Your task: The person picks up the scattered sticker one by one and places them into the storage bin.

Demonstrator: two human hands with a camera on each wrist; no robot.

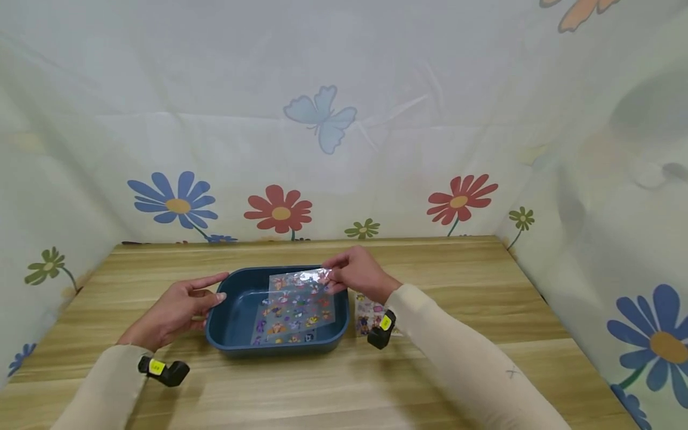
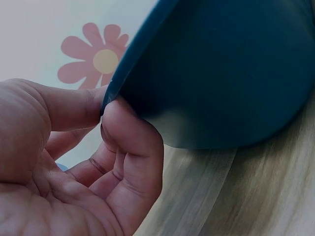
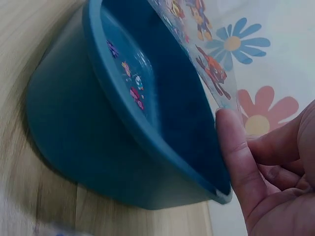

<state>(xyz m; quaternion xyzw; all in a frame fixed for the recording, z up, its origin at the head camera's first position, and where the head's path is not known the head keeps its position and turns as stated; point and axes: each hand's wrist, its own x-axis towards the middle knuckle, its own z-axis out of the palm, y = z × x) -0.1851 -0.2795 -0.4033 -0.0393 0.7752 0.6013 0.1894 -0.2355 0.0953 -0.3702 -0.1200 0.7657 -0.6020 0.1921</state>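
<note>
A dark blue tub (image 1: 276,351) with rounded corners stands on the table. My left hand (image 1: 173,312) is at its left end, and in the left wrist view thumb and finger pinch the tub's rim (image 2: 142,49). Over the tub's right half, my right hand (image 1: 361,276) pinches the upper right corner of a clear sticker sheet (image 1: 301,298) printed with small colourful cartoon figures. This sheet slants down into the tub. Beneath it, partly hidden, another sticker sheet (image 1: 260,339) lies on the tub floor; the right wrist view shows some of its figures (image 3: 133,88).
Right of the tub, a further sticker sheet (image 1: 366,310) lies on the wood-grain table (image 1: 457,280), partly covered by the right wrist and its black camera (image 1: 381,335). A pale curtain (image 1: 226,143) with printed flowers and a butterfly hangs behind and at both sides.
</note>
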